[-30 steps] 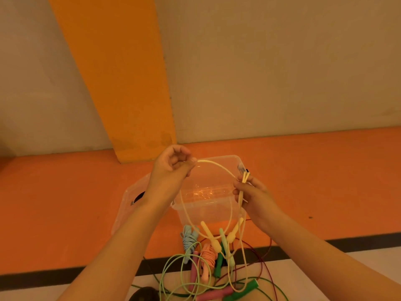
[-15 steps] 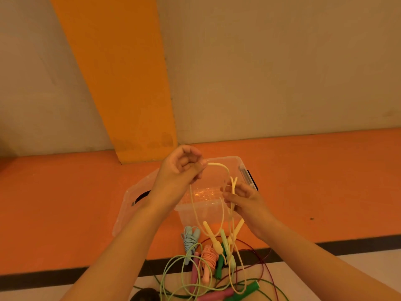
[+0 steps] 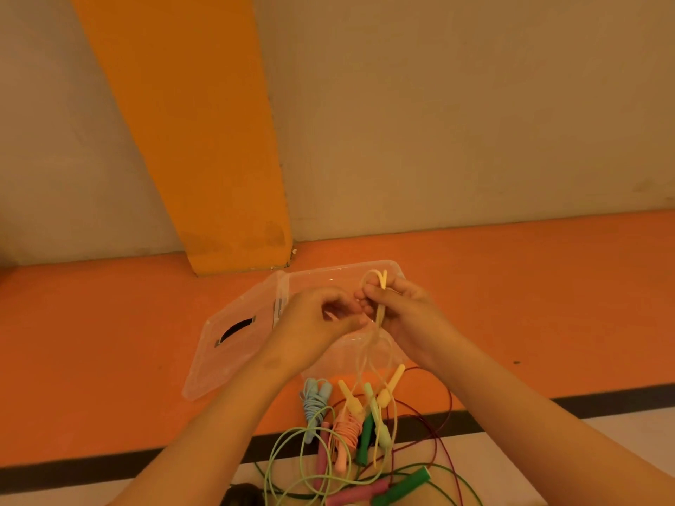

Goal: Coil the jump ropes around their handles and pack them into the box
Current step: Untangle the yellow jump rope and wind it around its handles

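Note:
My right hand pinches folded loops of the yellow jump rope above the clear plastic box. My left hand is right beside it, fingers curled at the same rope. The rope hangs down in loops to its two yellow handles over the floor. Below lie a coiled blue rope, a coiled pink rope, and loose light green, dark green and maroon ropes with their handles.
The box lid lies on the orange floor, left of the box. A wall with an orange pillar rises just behind. A black line separates orange floor from white floor.
My left hand has moved right and down to meet my right hand, closing the wide yellow loop into a small fold. The view has dropped a little.

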Available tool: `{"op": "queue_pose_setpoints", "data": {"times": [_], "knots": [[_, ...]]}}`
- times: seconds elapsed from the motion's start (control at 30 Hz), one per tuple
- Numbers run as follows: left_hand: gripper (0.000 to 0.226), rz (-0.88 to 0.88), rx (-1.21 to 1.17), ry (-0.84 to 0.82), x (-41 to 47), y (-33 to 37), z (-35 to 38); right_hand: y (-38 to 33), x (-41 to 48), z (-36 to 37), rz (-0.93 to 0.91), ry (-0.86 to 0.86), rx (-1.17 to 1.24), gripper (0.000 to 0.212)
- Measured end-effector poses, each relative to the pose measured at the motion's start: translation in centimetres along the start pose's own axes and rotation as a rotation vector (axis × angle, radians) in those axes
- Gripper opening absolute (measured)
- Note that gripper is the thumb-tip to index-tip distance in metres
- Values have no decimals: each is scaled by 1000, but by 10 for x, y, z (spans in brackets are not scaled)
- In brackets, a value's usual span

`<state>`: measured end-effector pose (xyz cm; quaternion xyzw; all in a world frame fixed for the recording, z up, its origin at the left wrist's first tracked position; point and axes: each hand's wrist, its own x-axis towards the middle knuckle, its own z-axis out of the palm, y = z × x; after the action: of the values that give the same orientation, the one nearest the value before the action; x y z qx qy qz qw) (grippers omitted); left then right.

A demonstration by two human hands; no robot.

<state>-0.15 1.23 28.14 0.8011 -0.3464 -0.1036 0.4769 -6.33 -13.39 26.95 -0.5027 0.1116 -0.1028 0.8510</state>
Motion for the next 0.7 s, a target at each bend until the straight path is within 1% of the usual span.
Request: {"op": "queue_pose_setpoints", "data": {"times": [0.03,0.1,0.13,0.2,0.27,0.33,0.4,0.47,0.57,0.7], "knots": [[14,-29,59,-56,0,-4,6,-1,0,3,-7,-18,8,11],[28,-67,167,-132,0,-10,16,-3,0,9,-18,-38,10,12],[35,-76,192,-154,1,-14,20,-4,0,12,-23,-45,15,12],[39,-83,195,-182,3,-18,24,-8,0,14,-35,-55,28,13],[31,-95,179,-188,5,-20,27,-12,1,15,-46,-62,33,13],[14,-108,177,-164,6,-22,26,-14,1,13,-49,-60,42,12],[4,-102,170,-135,8,-23,24,-15,2,9,-49,-53,38,11],[3,-90,147,-120,8,-23,21,-16,1,5,-53,-47,12,10],[7,-64,122,-128,6,-22,16,-16,0,-2,-73,-25,-99,9],[12,-29,170,-103,6,-22,9,-13,0,-11,-84,26,-260,9]]}}
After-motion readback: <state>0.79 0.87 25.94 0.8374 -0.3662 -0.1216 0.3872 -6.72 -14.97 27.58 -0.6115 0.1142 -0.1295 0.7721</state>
